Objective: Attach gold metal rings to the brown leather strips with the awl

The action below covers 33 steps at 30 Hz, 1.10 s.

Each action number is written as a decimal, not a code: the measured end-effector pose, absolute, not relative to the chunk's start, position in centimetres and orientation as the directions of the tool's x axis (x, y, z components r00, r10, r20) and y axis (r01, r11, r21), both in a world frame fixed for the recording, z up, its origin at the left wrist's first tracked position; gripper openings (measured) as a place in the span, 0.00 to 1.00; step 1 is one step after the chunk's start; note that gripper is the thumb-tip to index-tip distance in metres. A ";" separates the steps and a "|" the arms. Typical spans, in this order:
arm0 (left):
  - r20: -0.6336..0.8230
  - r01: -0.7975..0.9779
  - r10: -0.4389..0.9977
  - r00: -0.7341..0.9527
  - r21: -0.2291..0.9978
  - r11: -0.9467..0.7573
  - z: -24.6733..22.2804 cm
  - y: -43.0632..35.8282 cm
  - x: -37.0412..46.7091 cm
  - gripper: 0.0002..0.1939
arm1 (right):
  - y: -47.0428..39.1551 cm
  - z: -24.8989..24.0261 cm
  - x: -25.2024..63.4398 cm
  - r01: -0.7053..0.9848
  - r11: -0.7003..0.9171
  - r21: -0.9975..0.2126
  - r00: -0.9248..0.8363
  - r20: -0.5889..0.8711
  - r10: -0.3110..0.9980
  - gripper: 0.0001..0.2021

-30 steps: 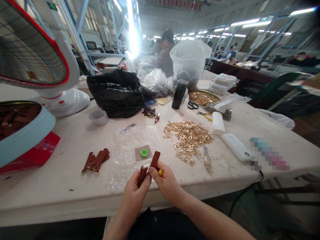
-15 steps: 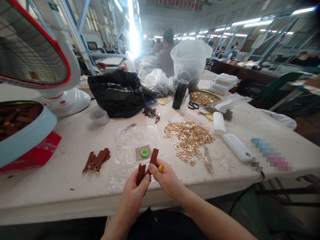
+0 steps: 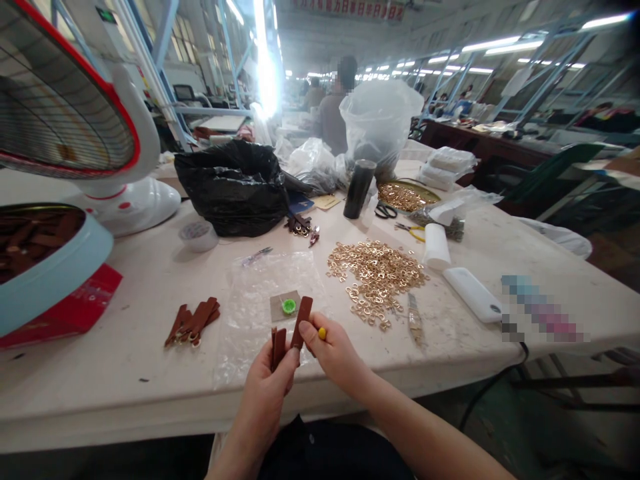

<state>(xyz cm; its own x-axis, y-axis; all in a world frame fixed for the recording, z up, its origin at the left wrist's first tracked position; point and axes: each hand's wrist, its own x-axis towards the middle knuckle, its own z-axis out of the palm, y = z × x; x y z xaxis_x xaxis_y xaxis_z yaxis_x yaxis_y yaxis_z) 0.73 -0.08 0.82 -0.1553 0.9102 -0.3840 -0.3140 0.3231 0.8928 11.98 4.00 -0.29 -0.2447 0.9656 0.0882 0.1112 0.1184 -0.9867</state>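
Several brown leather strips (image 3: 279,347) are held in my left hand (image 3: 271,383), which is closed round them. My right hand (image 3: 333,348) pinches another brown strip (image 3: 303,319) that stands upright beside them, its lower end at my left thumb. A tool with a yellow end (image 3: 323,333) pokes out of my right hand; the rest of it is hidden. Beyond my hands a green cap (image 3: 289,306) sits on a small square piece over clear plastic sheet (image 3: 250,300). Gold rings (image 3: 377,273) lie piled to the right, and finished-looking strips with rings (image 3: 195,321) lie to the left.
A fan (image 3: 130,200) and a round tin of brown strips (image 3: 60,273) stand at the left. Farther back are a black bag (image 3: 230,190), a dark cup (image 3: 359,190), scissors (image 3: 385,211) and yellow pliers (image 3: 416,232). A white phone-like object (image 3: 473,294) lies right. A person sits beyond.
The upright strip has shifted slightly left and now shows more of its length above my right fingers. My left hand still holds its bunch. The person in the background has moved slightly right.
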 end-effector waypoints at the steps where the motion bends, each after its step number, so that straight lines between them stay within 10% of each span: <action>1: -0.400 -0.323 0.904 -0.152 0.884 0.338 0.8 -0.1 0.6 0.13 | 4.2 -0.1 12.3 0.087 0.105 -0.991 -0.216 0.084 0.973 0.15; 17: -0.452 -0.440 0.892 -0.010 0.803 0.402 0.4 0.3 -0.5 0.13 | 4.7 2.7 14.9 -0.435 0.090 -0.896 0.167 0.018 0.986 0.21; 33: -0.409 -0.525 0.882 -0.234 0.816 0.239 0.7 0.9 -2.4 0.11 | 7.7 0.0 13.1 -0.210 0.157 -0.965 0.129 0.132 0.983 0.19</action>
